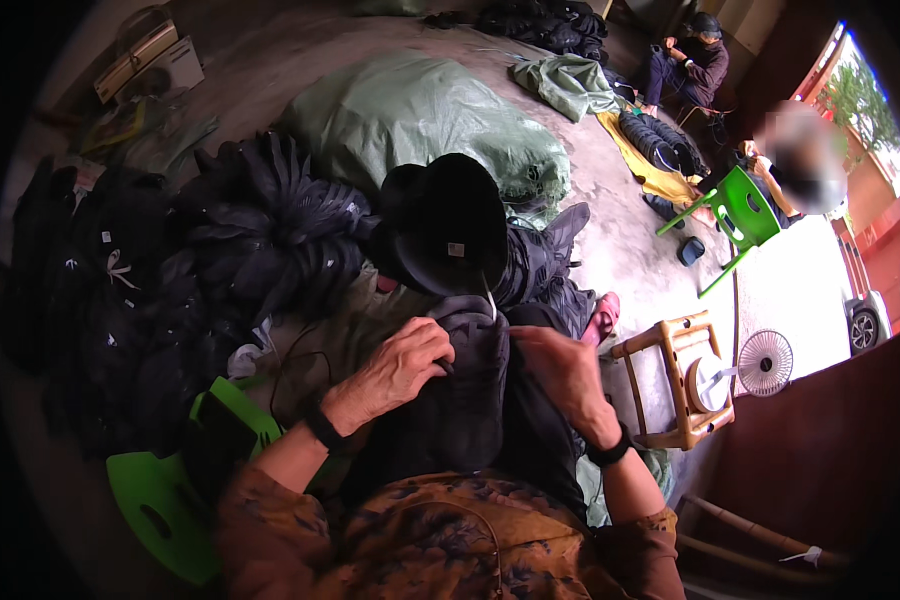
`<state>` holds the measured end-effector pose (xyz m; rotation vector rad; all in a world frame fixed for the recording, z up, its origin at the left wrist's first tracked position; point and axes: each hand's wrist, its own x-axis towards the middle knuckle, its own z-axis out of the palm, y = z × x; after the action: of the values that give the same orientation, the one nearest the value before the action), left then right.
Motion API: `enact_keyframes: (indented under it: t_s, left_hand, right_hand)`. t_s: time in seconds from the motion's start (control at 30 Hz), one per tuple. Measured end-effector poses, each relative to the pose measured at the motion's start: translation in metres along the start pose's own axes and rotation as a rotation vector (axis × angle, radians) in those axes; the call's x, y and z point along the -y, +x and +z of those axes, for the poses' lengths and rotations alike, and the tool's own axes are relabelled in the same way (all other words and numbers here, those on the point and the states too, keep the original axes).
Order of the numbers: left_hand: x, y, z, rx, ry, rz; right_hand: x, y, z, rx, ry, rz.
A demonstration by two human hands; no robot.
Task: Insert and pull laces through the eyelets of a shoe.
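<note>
A dark, padded fabric piece (467, 385) with a rounded far end lies across my lap. My left hand (402, 365) pinches its left edge, fingers closed. At its right side is my right hand (565, 372), smeared by motion, so its fingers do not show clearly. A short white strip (490, 303) sticks up at the piece's far end. Just beyond rests a black, rounded, cap-like thing (432, 215) with a small pale label. Whether the two pieces are joined, I cannot tell.
Piles of black, layered pieces (260, 215) lie at left. Beyond is a big pale-green sack (410, 115). A green chair (165, 500) stands beside me. At right, a small fan (765, 362) is on a bamboo stool (670, 385). Two people sit farther off, near another green chair (740, 205).
</note>
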<state>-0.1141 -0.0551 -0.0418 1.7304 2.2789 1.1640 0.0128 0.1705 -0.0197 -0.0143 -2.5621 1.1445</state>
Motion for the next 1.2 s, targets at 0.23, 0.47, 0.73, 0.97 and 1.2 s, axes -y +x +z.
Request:
enact_keyframes:
  t_s: [0.23,0.47,0.73,0.97,1.2]
  left_hand:
    - [0.01,-0.01,0.013,-0.175,0.012,0.037]
    - [0.009,-0.014,0.015,-0.138,-0.002,0.04]
    - [-0.008,-0.012,0.015,-0.128,0.054,0.043]
    - [-0.008,-0.005,0.024,-0.147,0.052,0.024]
    - [-0.015,-0.013,0.022,-0.212,0.046,-0.008]
  right_hand:
    - [0.005,0.032,0.047,0.477,-0.281,-0.137]
    - [0.001,0.035,0.055,0.459,-0.244,-0.144]
    - [-0.042,0.055,-0.111,-0.335,-0.684,-0.181]
    - [-0.006,0.045,-0.279,-0.682,-1.209,-0.121]
    - [0.09,0.03,-0.255,-0.222,0.541,0.24]
